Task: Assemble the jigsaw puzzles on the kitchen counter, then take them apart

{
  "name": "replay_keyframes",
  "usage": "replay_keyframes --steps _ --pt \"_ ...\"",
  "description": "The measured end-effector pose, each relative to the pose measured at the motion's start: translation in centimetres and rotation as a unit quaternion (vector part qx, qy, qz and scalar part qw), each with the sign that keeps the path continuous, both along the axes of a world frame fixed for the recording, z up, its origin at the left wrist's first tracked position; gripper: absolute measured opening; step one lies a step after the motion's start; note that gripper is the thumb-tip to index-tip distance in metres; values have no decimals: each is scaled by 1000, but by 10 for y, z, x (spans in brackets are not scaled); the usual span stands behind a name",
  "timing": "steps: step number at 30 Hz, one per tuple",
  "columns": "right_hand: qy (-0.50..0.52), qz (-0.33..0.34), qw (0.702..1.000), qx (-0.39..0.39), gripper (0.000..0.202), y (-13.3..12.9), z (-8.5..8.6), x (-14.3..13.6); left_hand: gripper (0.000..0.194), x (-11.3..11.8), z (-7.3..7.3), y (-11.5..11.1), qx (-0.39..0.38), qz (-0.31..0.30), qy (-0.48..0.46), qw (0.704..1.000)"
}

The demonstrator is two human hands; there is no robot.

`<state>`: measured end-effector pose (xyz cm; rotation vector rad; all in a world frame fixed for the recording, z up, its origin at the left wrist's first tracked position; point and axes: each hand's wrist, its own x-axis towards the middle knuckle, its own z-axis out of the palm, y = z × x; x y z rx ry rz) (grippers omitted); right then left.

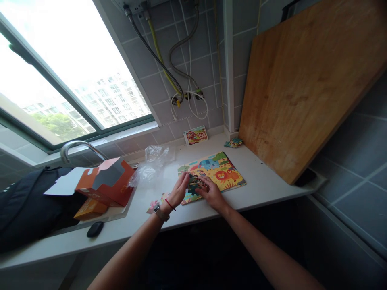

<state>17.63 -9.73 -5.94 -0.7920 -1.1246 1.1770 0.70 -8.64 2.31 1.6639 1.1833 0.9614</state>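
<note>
A bunch of jigsaw puzzle pieces, dark green on the sides that show, is gathered between my two hands. My left hand presses on it from the left, its fingers held together; a watch and a red string are on that wrist. From the right, my right hand closes on the same pieces with curved fingers. Beneath both hands lies a colourful animal puzzle board showing an elephant and lions; its left part is partly hidden. Some pink puzzle pieces lie on the counter by my left wrist.
Against the wall leans a small picture card. A pile of puzzle pieces sits near the large wooden board at right. Clear plastic wrap, an open orange box and a black rounded object are at left.
</note>
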Motion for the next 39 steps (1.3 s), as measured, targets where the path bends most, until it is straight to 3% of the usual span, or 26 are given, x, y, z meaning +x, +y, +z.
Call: replay_keyframes --steps 5,9,11,13,14,18,21,25,30,35,39 --pt "60 68 995 -47 63 -2 0 -4 53 -7 25 -7 51 -91 125 987" --pt "86 75 991 -63 62 -5 3 -5 61 -38 38 3 31 -47 215 975" --pt "90 73 991 -69 62 -6 5 -5 67 -61 40 9 9 -34 327 944" --pt "92 64 991 -74 61 -6 7 -4 68 -86 39 12 -35 -58 488 870" --pt "92 58 991 -77 61 -6 8 -4 69 -98 37 12 -59 -60 517 852" --pt "81 43 992 -84 60 -8 11 -2 91 -138 30 3 -105 -33 574 812" --pt "74 43 993 -87 60 -8 11 -1 83 -157 24 -4 -129 -6 593 795" --pt "72 41 993 -87 61 -7 7 -2 67 -170 17 -5 -150 10 583 798" --pt "65 41 994 -83 62 -5 4 -2 56 -181 16 4 -167 -3 537 827" --pt "70 40 994 -73 61 -6 6 -2 53 -187 18 3 -128 7 492 861" --pt "75 41 993 -79 61 -7 4 -2 46 -179 19 -6 -92 -10 448 889"
